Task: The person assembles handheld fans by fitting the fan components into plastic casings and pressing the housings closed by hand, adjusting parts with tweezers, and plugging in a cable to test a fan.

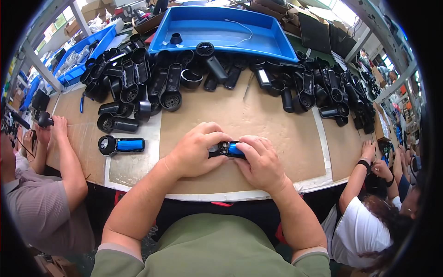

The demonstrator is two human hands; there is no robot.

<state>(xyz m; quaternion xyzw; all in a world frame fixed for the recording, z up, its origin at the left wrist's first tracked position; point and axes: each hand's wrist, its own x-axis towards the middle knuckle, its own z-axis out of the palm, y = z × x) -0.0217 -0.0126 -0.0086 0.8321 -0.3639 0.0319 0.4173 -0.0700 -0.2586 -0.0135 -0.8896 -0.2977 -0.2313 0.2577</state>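
Just above the brown table [286, 166], a black handheld-fan housing half [225, 148] with a blue cylindrical battery [234, 149] lies between my two hands. My left hand [198, 147] is closed round its round head end, thumb and fingers on opposite sides. Closed on the handle end, my right hand [260, 159] covers part of the battery. The fingers hide most of the housing. Left of my left hand, a similar open fan half [107, 145] with a blue battery [130, 145] rests on the table.
Several black fan housings [171, 92] are heaped across the far side, left and right. Behind them stands a blue tray [221, 27] holding a small black ring and a thin cable. A blue pen [81, 103] lies at left. Co-workers' arms [69, 147] reach the table on both sides.
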